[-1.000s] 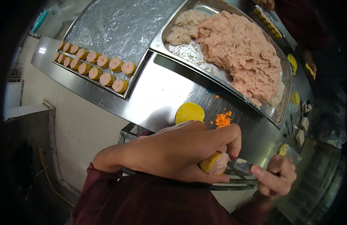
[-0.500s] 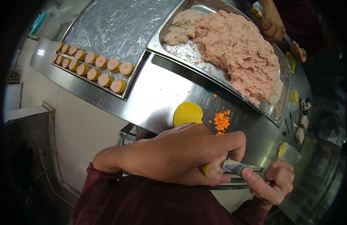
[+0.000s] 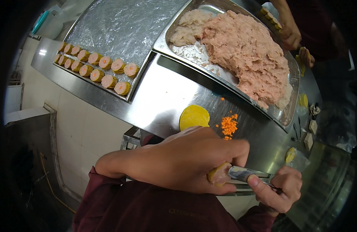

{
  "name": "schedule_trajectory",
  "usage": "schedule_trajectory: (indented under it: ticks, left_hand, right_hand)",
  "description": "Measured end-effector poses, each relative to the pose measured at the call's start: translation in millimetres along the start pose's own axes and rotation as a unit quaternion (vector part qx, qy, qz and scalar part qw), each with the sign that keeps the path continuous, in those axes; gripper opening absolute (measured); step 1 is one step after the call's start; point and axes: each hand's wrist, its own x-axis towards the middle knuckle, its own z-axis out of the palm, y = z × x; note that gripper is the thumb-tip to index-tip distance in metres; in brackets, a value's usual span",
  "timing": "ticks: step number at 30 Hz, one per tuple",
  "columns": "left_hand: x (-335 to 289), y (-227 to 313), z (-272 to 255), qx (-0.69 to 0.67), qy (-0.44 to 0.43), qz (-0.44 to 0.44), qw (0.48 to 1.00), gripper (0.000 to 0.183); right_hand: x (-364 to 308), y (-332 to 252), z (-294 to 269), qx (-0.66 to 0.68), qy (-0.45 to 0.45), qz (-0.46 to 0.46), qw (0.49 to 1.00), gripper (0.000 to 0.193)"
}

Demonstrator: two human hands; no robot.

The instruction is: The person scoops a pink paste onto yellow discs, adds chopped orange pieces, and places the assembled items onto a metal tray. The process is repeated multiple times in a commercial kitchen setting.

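My left hand [image 3: 174,158] is curled round a yellow-wrapped dumpling [image 3: 219,174], its pale pink meat filling bare at the end facing right. My thumb and forefinger ring its open end. A narrow metal spatula [image 3: 242,173] is gripped in my right hand [image 3: 277,189], and its tip touches the filling. Part of the dumpling is hidden inside my left palm. Just beyond my left hand, round yellow wrappers [image 3: 194,117] lie on the steel table, beside a little heap of diced orange bits [image 3: 229,125] that looks like carrot.
A deep steel pan [image 3: 161,44] holds a big mound of pink minced meat [image 3: 244,54]. To its left, two rows of dumplings [image 3: 95,75] stand on a perforated tray [image 3: 116,34]. Across the table, a co-worker's hand [image 3: 290,34] works near more yellow-wrapped pieces [image 3: 271,17].
My left hand's grip has shifted slightly, and more of the dumpling's yellow side shows. The spatula stays at the filling. The co-worker's hand has moved a little, with a row of yellow pieces now visible.
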Motion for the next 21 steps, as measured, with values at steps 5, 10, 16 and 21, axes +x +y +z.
schedule_trajectory:
  ticks: [5,10,16,21]
  left_hand:
    - [7,-7,6,0.009,0.017,0.074,0.997,0.031]
    - [-4,-2,2,0.041,0.018,0.015,0.999,0.032]
    - [4,-5,7,-0.003,-0.006,0.044,0.999,0.031]
    - [3,-6,9,0.009,0.048,0.080,0.996,0.030]
  right_hand:
    - [1,-3,3,-0.004,-0.016,0.015,1.000,0.043]
    - [0,0,-1,-0.027,-0.011,0.011,1.000,0.043]
    - [-1,-2,-2,0.019,-0.030,-0.012,0.999,0.039]
    - [0,0,2,0.004,-0.006,-0.004,1.000,0.044]
